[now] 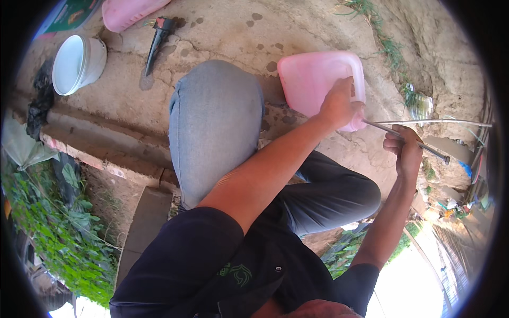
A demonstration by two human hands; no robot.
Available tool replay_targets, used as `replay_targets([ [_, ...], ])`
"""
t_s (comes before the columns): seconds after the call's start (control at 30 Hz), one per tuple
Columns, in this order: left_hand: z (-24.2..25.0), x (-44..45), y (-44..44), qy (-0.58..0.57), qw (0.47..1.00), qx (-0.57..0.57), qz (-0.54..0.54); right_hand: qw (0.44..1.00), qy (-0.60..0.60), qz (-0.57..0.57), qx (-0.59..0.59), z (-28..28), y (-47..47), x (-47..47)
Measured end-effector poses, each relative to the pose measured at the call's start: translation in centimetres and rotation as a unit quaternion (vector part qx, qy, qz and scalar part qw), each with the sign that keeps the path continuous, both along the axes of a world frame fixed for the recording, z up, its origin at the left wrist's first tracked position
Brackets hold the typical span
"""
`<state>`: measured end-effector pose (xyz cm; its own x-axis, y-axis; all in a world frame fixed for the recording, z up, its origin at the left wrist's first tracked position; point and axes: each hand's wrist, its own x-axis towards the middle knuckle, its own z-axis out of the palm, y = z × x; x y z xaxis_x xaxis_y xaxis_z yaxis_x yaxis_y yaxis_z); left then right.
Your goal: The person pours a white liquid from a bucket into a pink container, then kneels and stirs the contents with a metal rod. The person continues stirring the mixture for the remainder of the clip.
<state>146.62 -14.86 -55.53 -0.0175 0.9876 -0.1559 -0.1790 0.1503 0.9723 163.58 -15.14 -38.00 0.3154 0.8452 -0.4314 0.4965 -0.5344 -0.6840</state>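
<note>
My left hand (339,102) grips a translucent pink plastic jerrycan (308,77) near its handle and neck. The can lies on its side on the ground, its neck towards my right. Between the fingers of my right hand (407,150) is a slim metal rod (431,150) with a wider head at its outer end. The rod's other end meets the can's mouth; whether it goes inside cannot be seen. My bent knee in pale denim (216,115) rises left of the can.
A white plastic bucket (90,63), a black tapered object (155,45) and another pink plastic container (131,12) stand or lie at the upper left. A thin stick (449,121) and a clear plastic container (421,108) lie to the right. A low brick edge (107,161) borders green plants (59,222).
</note>
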Motion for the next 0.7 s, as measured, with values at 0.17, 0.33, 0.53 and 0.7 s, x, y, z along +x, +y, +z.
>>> replay_targets([
  [0.17,0.1,0.1,-0.1,-0.01,1.0,-0.002,0.008,0.976,0.167,-0.14,0.007,-4.0,-2.9,5.3],
  [0.33,-0.1,0.3,-0.1,-0.009,1.0,-0.008,0.01,0.958,0.228,-0.172,0.004,-6.0,-5.9,4.0],
  [0.53,-0.1,0.3,-0.5,-0.004,1.0,0.002,0.002,0.998,0.02,-0.056,-0.025,-0.1,-3.1,3.2],
  [0.7,-0.9,1.2,-0.4,-0.029,0.999,-0.02,0.034,0.999,-0.035,0.011,0.025,0.0,-1.8,-0.9],
])
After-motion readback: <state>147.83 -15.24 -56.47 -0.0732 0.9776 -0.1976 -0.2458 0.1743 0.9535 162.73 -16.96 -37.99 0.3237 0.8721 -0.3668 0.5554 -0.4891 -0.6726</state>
